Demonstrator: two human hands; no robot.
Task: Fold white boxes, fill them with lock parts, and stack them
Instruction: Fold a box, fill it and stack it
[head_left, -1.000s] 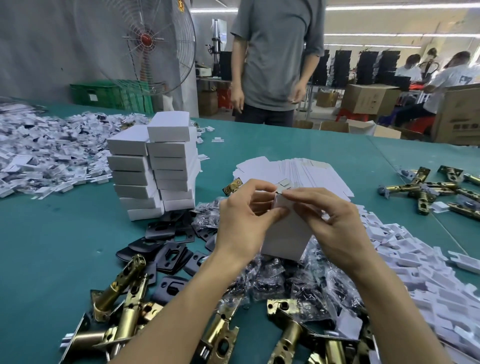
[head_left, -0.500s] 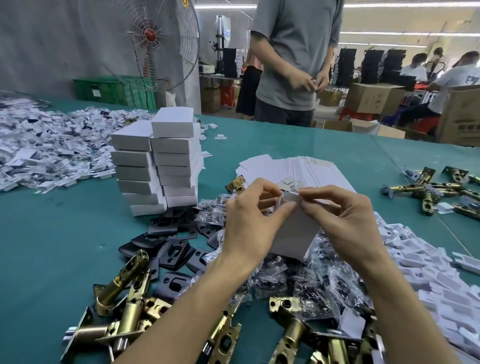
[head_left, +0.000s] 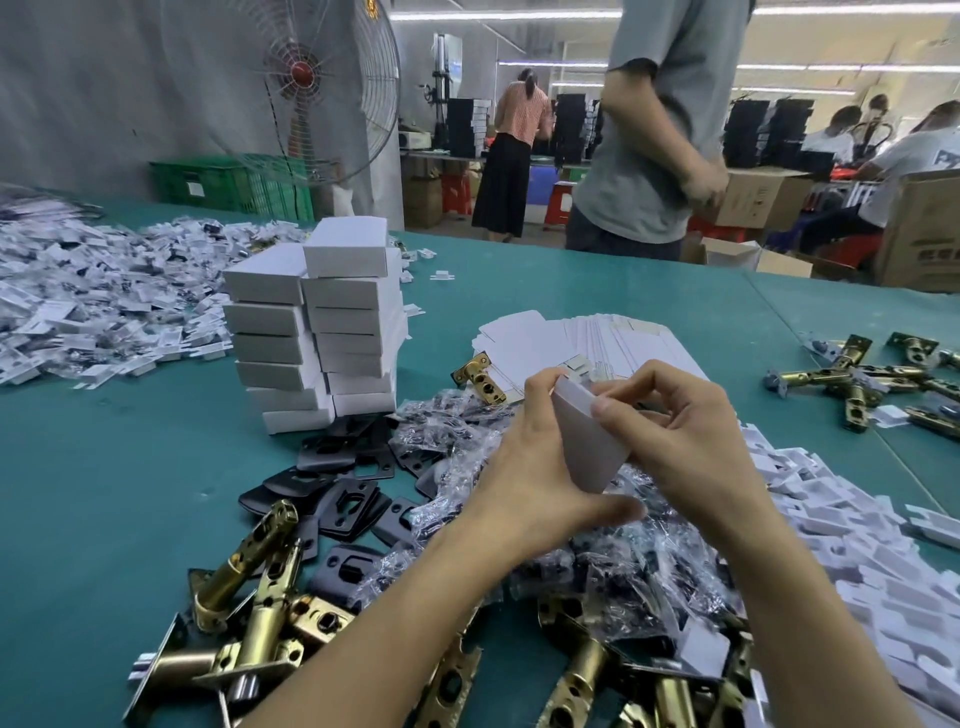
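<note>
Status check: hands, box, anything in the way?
Left hand and right hand both grip white box above bagged parts. Finished stack far-left. No obstruction seen.

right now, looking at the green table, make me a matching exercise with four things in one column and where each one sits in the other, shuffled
Things:
1 white box
2 stacked boxes
3 flat blanks
4 black plates

Places:
a fanned out flat, farther from the camera
b lying at the stack's foot
c held by left hand and right hand
d piled in two columns at left

Pairs: 1-c, 2-d, 3-a, 4-b
</note>
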